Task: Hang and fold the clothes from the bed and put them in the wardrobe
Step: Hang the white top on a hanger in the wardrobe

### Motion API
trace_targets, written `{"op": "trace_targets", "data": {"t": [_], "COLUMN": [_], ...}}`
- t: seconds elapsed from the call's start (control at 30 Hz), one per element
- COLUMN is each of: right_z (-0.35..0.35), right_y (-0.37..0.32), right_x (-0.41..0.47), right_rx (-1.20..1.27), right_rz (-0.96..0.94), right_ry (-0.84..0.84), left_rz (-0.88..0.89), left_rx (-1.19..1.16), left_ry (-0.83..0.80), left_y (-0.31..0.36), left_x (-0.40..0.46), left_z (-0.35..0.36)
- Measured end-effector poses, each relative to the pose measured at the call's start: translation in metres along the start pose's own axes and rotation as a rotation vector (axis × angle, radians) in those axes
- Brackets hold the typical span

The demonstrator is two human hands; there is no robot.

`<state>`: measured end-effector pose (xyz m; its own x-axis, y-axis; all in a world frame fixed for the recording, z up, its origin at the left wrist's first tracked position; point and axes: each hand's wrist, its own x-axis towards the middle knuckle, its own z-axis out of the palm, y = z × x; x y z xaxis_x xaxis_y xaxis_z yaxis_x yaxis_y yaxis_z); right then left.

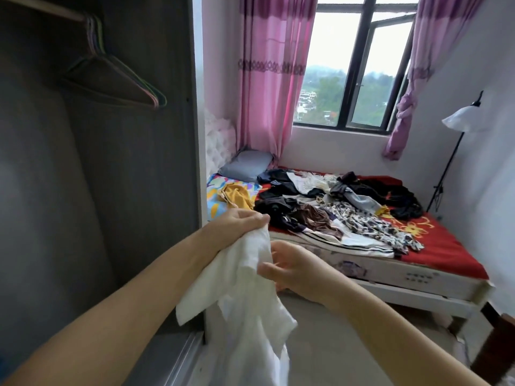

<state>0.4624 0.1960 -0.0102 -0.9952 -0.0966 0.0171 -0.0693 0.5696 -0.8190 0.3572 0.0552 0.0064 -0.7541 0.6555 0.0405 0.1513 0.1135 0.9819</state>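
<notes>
We stand at the open wardrobe (97, 162), its rail carrying a bunch of empty hangers (117, 79) near the top. Our left hand (237, 227) has its fingers curled tight round the upper edge of a white garment (245, 288), just right of the wardrobe's side panel; the cloth hangs down from there toward the floor. Our right hand (292, 268) sits just beside the cloth, lower than the left, thumb against the fabric and fingers bent behind it; we judge it is pinching a fold, though the fingertips are hidden. Step in hand, as we read it: sorting out one piece taken for hanging, finding its shoulders or neckline. The next move likely calls for spreading the garment open, then freeing one hand to reach up left for a hanger. Farther right of the wardrobe, the bed (446, 246) holds a mixed heap of clothes (334, 207), so the task looks barely begun.
</notes>
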Motion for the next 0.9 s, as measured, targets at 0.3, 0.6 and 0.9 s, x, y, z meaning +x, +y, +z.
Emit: {"op": "trace_targets", "data": {"t": [0.3, 0.6, 0.9], "right_z": [-0.041, -0.062, -0.083], "right_y": [0.02, 0.024, 0.049], "right_x": [0.008, 0.015, 0.008], "right_rx": [0.808, 1.088, 0.498], "right_rz": [0.172, 0.149, -0.068], "right_ry": [0.355, 0.249, 0.281], "left_rz": [0.462, 0.058, 0.119], "left_rx": [0.458, 0.705, 0.167], "left_ry": [0.593, 0.387, 0.486], "left_y": [-0.001, -0.031, 0.007], "left_x": [0.006, -0.004, -0.001], "left_z": [0.04, 0.073, 0.041]}}
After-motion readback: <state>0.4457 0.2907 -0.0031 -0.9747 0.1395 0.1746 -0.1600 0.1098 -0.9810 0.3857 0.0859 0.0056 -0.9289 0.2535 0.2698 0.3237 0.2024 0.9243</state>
